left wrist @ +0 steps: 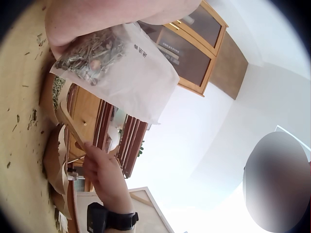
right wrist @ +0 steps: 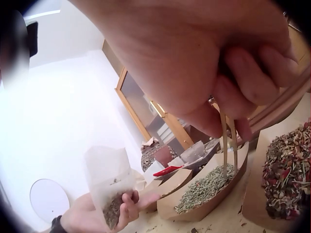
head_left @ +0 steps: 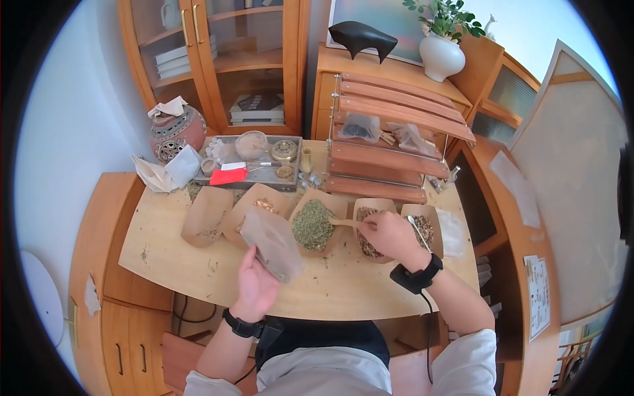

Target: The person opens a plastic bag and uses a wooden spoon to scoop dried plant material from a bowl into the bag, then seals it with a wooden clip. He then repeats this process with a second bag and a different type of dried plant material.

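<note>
My left hand [head_left: 256,284] holds a translucent paper pouch [head_left: 269,244] up in front of the trays. Dried herb bits fill the pouch's lower end, and small printed characters show on it in the left wrist view. In my right hand [head_left: 393,236] is a pair of light wooden tongs [right wrist: 225,145], gripped near the top. Their two slim arms reach down into the green dried herb [right wrist: 201,189], which sits in a brown paper tray [right wrist: 170,209]. Directly under my right hand is a tray of reddish mixed bits [right wrist: 291,170].
To the left stand a tray with a few scraps [head_left: 207,218] and one with orange-brown pieces [head_left: 264,204]. On the far right, another tray [head_left: 422,224] holds a small spoon. Behind are a grey tray [head_left: 254,178] of small vessels and a slatted wooden rack [head_left: 389,158].
</note>
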The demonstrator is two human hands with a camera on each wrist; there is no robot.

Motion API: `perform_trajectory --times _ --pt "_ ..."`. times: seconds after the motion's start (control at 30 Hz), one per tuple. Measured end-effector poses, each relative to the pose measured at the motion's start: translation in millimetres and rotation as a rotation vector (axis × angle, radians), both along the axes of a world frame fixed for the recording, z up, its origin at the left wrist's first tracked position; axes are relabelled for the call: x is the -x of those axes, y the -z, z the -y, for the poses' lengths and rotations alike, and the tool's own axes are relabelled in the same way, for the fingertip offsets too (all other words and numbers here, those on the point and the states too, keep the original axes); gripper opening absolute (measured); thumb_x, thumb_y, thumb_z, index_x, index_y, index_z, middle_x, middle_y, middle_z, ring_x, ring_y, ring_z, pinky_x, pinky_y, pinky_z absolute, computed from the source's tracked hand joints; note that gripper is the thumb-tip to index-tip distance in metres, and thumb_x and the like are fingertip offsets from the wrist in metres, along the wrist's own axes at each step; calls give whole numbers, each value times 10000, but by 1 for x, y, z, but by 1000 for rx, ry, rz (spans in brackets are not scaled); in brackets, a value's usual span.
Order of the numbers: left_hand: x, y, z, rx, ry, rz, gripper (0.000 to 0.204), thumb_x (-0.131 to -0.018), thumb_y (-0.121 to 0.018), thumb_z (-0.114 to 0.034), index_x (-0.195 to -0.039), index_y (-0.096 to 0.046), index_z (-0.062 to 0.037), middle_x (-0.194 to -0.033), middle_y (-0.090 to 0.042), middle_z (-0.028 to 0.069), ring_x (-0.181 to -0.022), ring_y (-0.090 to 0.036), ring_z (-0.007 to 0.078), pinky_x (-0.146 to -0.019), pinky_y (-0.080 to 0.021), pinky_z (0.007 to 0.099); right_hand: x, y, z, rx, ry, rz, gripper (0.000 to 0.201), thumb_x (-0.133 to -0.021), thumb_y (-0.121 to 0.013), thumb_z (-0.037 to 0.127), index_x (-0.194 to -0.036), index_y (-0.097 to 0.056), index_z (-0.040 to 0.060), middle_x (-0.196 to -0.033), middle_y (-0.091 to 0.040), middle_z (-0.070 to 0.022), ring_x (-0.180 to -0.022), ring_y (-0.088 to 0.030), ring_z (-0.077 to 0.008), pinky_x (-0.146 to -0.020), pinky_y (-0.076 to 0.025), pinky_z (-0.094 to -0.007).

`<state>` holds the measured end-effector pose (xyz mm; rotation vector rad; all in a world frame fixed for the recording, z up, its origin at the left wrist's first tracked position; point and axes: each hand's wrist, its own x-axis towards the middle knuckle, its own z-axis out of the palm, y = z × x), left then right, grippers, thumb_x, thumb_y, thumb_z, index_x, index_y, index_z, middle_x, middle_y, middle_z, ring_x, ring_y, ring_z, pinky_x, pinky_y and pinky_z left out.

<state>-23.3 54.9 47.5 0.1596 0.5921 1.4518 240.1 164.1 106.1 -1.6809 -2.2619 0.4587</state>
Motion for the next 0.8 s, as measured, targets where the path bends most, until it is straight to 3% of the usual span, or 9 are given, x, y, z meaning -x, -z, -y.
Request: perform_trajectory --times 0.1,0.3,0.5,0.6,0.8 --pt "0 1 -1 -15 10 0 411 -1062 -359 -326 -1414 -452 -136 -1359 -560 33 -1260 -521 216 -1071 -404 401 -2 -5 -8 149 -5 6 282 -887 -595 318 -895 -755 85 -831 -704 -172 -824 -685 -360 -753 -556 -438" --pt "-2 -2 -2 -10 4 2 407 -1065 -351 -315 -1417 -450 -137 -1367 -556 33 -1263 -519 217 -1077 -400 400 18 -4 -4 149 -105 4 298 -886 -610 327 -994 -744 85 -868 -715 -171 -839 -689 -351 -781 -550 -416" --pt "0 2 -3 -7 28 5 411 -1062 -356 -317 -1420 -447 -137 -1368 -555 32 -1265 -521 222 -1080 -397 400 33 17 4 -117 -171 112 248 -889 -583 284 -827 -708 79 -744 -689 -162 -739 -691 -340 -671 -556 -448" --pt "-1 0 -3 -8 26 -2 414 -1061 -355 -316 -1421 -443 -133 -1368 -555 38 -1266 -522 228 -1079 -402 404 34 32 3 -181 -186 125 240 -885 -592 275 -810 -698 73 -703 -677 -174 -673 -683 -352 -610 -554 -451" --pt "1 3 -5 -18 32 2 425 -1064 -338 -314 -1427 -430 -114 -1378 -547 55 -1278 -513 233 -1084 -406 414 35 38 2 -222 -179 99 227 -873 -598 262 -799 -682 64 -695 -674 -180 -659 -679 -364 -610 -555 -460"
